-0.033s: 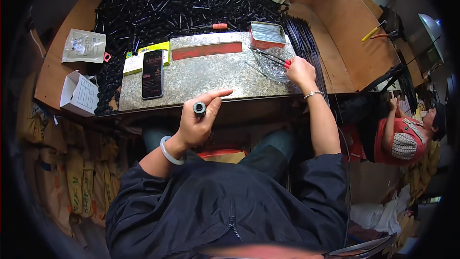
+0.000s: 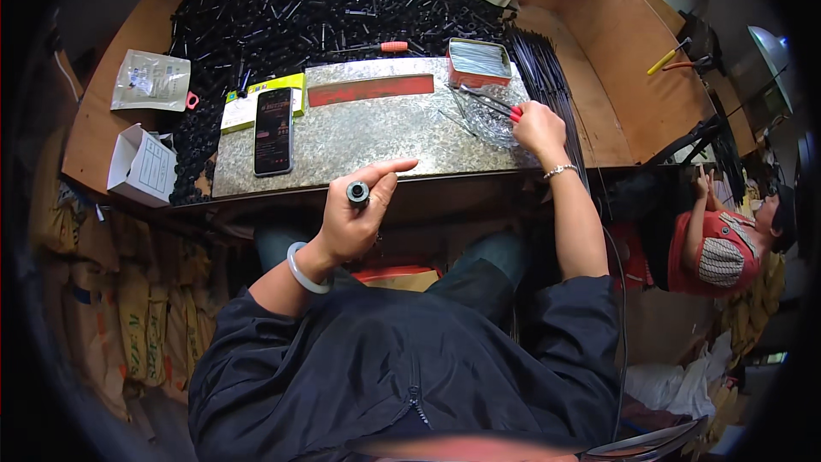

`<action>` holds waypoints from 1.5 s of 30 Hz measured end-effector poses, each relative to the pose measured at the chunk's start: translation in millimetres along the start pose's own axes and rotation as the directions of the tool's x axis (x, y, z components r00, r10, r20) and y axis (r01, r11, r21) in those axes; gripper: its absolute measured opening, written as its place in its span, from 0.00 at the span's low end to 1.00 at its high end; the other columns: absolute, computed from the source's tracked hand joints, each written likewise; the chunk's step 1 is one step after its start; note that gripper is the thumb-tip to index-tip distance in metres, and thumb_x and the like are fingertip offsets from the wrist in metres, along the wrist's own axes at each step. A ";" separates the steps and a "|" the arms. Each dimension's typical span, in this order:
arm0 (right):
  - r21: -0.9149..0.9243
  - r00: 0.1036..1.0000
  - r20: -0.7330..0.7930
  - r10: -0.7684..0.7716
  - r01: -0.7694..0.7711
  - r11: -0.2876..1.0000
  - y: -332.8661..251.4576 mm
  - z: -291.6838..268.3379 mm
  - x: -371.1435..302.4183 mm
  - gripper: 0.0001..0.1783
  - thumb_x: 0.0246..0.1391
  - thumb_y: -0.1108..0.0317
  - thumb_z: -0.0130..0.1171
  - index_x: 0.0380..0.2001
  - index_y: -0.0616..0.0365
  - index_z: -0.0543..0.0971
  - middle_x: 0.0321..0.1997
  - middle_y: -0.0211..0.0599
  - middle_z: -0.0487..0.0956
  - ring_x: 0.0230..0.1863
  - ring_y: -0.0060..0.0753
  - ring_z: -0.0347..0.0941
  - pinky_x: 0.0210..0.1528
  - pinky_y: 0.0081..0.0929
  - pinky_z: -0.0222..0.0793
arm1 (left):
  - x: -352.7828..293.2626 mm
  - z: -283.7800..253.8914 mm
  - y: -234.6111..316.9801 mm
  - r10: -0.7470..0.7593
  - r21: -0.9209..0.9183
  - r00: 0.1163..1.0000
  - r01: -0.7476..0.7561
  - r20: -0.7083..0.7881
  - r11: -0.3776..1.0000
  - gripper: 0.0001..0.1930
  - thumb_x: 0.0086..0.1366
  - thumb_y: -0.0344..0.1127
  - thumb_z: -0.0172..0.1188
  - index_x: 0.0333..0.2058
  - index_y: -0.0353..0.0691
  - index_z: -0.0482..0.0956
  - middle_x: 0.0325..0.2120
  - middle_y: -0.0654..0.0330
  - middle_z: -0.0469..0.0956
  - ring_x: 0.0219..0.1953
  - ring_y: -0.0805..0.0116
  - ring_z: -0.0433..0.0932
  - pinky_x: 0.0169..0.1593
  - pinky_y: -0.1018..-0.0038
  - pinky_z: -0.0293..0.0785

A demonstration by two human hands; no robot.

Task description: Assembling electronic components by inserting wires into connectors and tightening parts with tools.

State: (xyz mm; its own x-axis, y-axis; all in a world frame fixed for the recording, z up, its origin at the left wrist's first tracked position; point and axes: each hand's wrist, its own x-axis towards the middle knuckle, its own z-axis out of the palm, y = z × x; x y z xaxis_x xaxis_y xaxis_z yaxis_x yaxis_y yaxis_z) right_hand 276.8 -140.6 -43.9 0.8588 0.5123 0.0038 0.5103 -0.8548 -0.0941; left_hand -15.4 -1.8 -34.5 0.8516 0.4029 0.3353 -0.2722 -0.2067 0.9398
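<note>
The speckled board (image 2: 342, 141) is the reference for all positions. Just in front of its near edge, the left hand (image 2: 349, 218) holds a black cylindrical part (image 2: 358, 195), round end facing up; the index finger extends, the thumb lies beside it, and the remaining fingers curl around the part. Over the board's right end, the right hand (image 2: 541, 130) has its fingers wrapped on the red-handled pliers (image 2: 505, 109); whether the plier tips meet cannot be determined.

Obstructions: a crumpled clear plastic bag (image 2: 503, 133) occupies the board's right end below the pliers, with loose thin pins beside it. A red tin (image 2: 475, 80) filled with thin metal pins (image 2: 479, 58) sits at the far right corner. A smartphone (image 2: 274, 133) covers part of the left end, leaning on a white and yellow-green box (image 2: 298, 92).

Surroundings: a heap of black parts (image 2: 282, 8) lies beyond the far edge, with an orange-handled tool (image 2: 393, 47) on its near side. Black rods (image 2: 547, 77) lie right of the board; an open white carton (image 2: 141, 168) stands to its left.
</note>
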 end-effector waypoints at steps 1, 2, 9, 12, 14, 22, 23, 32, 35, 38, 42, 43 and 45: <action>0.050 0.999 -0.049 0.013 -0.010 0.999 -3.2 -2.1 -4.7 0.12 0.48 0.65 0.52 0.37 0.48 0.81 0.38 0.42 0.81 0.41 0.48 0.77 0.43 0.40 0.72 | -0.4 -0.2 0.1 -0.007 -0.005 1.000 0.007 -0.001 1.000 0.14 0.69 0.31 0.46 0.48 0.30 0.74 0.11 0.76 0.60 0.13 0.89 0.54 0.18 0.86 0.47; 0.104 0.989 -0.150 -0.012 0.028 0.994 -1.1 2.4 -4.8 0.13 0.49 0.64 0.52 0.38 0.41 0.81 0.38 0.40 0.81 0.40 0.48 0.77 0.41 0.41 0.72 | -0.2 0.1 0.5 -0.014 0.000 1.000 0.014 -0.012 1.000 0.14 0.69 0.31 0.46 0.48 0.30 0.74 0.11 0.76 0.60 0.13 0.89 0.54 0.18 0.86 0.47; 0.949 0.939 -0.049 -0.341 -0.063 -0.310 -48.3 -9.0 -91.1 0.08 0.61 0.66 0.50 0.34 0.60 0.74 0.17 0.24 0.63 0.19 0.21 0.57 0.25 0.23 0.58 | 8.8 9.3 6.4 0.003 0.022 1.000 -0.004 0.020 1.000 0.12 0.68 0.31 0.49 0.46 0.34 0.77 0.14 0.76 0.64 0.18 0.89 0.57 0.21 0.85 0.52; 0.961 0.903 -0.106 -0.415 -0.015 -0.278 -65.3 -11.6 -118.0 0.08 0.61 0.67 0.51 0.34 0.62 0.74 0.18 0.25 0.64 0.20 0.20 0.57 0.26 0.22 0.58 | 7.9 13.7 8.5 0.057 0.019 0.998 -0.057 0.014 0.998 0.12 0.67 0.30 0.50 0.45 0.33 0.78 0.19 0.72 0.70 0.23 0.85 0.63 0.27 0.84 0.61; 0.972 0.902 -0.233 -0.364 0.227 -0.061 -71.1 -13.2 -128.8 0.07 0.58 0.69 0.55 0.33 0.62 0.75 0.20 0.26 0.68 0.20 0.20 0.62 0.25 0.19 0.59 | 8.5 16.1 10.5 0.076 0.014 0.997 -0.076 0.020 0.997 0.12 0.67 0.30 0.50 0.44 0.33 0.78 0.22 0.68 0.73 0.24 0.83 0.67 0.29 0.83 0.64; 0.320 0.415 -0.825 -0.383 0.902 0.288 -89.4 -16.4 -137.2 0.11 0.43 0.73 0.67 0.32 0.60 0.78 0.17 0.32 0.71 0.17 0.31 0.63 0.21 0.27 0.55 | -2.0 18.0 16.6 0.080 -0.037 0.997 -0.080 0.001 0.996 0.10 0.66 0.28 0.52 0.40 0.28 0.77 0.34 0.53 0.81 0.37 0.73 0.78 0.42 0.78 0.73; 0.319 0.414 -0.826 -0.383 0.903 0.287 -91.3 -12.9 -138.4 0.11 0.43 0.73 0.67 0.32 0.60 0.78 0.17 0.32 0.71 0.17 0.31 0.63 0.21 0.27 0.55 | -3.2 17.4 16.6 0.072 -0.068 0.997 -0.072 -0.006 0.995 0.10 0.66 0.29 0.52 0.40 0.28 0.78 0.34 0.54 0.81 0.37 0.73 0.78 0.42 0.78 0.73; 0.113 0.216 -0.891 -0.400 0.958 0.264 -105.5 -14.6 -151.2 0.12 0.45 0.69 0.65 0.34 0.58 0.77 0.19 0.29 0.73 0.19 0.28 0.67 0.23 0.24 0.61 | -6.1 15.1 15.9 0.050 -0.060 0.999 -0.049 0.010 0.997 0.11 0.67 0.29 0.49 0.39 0.29 0.78 0.28 0.60 0.80 0.31 0.79 0.75 0.36 0.81 0.72; 0.134 0.217 -0.881 -0.421 0.967 0.217 -110.4 -15.3 -154.2 0.14 0.43 0.67 0.66 0.34 0.58 0.76 0.20 0.29 0.74 0.19 0.27 0.68 0.24 0.24 0.61 | -5.7 17.5 14.5 0.064 -0.076 0.998 -0.065 -0.010 0.995 0.11 0.66 0.30 0.50 0.41 0.30 0.78 0.26 0.62 0.78 0.29 0.81 0.73 0.33 0.82 0.70; 0.133 0.204 -0.884 -0.421 0.972 0.192 -115.2 -17.4 -156.6 0.14 0.43 0.67 0.66 0.34 0.58 0.77 0.21 0.29 0.75 0.20 0.26 0.69 0.24 0.23 0.62 | -5.3 15.7 15.2 0.137 -0.031 0.990 -0.136 0.033 0.990 0.13 0.66 0.31 0.52 0.45 0.30 0.76 0.25 0.65 0.77 0.28 0.81 0.72 0.32 0.82 0.69; 0.169 0.245 -0.868 -0.432 0.964 0.207 -117.9 -17.9 -158.5 0.14 0.43 0.67 0.66 0.34 0.58 0.76 0.21 0.29 0.75 0.20 0.26 0.70 0.25 0.23 0.62 | -5.2 16.0 10.4 0.200 0.006 0.979 -0.201 0.033 0.980 0.15 0.64 0.35 0.55 0.46 0.30 0.76 0.29 0.59 0.79 0.30 0.78 0.75 0.34 0.80 0.71; 0.176 0.249 -0.871 -0.424 0.963 0.203 -118.5 -17.4 -158.4 0.14 0.43 0.67 0.67 0.34 0.58 0.76 0.21 0.28 0.75 0.20 0.26 0.70 0.25 0.23 0.62 | -5.6 15.7 10.4 0.199 0.006 0.979 -0.199 0.032 0.980 0.15 0.64 0.35 0.55 0.46 0.30 0.76 0.29 0.59 0.79 0.30 0.78 0.75 0.34 0.80 0.71; 0.179 0.250 -0.870 -0.425 0.963 0.200 -119.1 -17.7 -159.0 0.14 0.43 0.67 0.67 0.34 0.57 0.76 0.21 0.28 0.75 0.20 0.26 0.70 0.25 0.23 0.62 | -6.4 15.2 11.0 0.148 -0.027 0.988 -0.147 0.031 0.989 0.16 0.64 0.35 0.55 0.46 0.30 0.76 0.30 0.56 0.80 0.32 0.76 0.76 0.34 0.79 0.72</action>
State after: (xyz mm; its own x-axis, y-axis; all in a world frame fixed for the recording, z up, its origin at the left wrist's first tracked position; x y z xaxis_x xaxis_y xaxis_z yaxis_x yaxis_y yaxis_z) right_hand 80.3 -121.7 -15.6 0.0368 0.4196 0.9070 0.9214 0.3371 -0.1933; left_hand -17.0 -20.2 -27.4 0.8152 0.3404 0.4686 -0.4067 -0.2397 0.8816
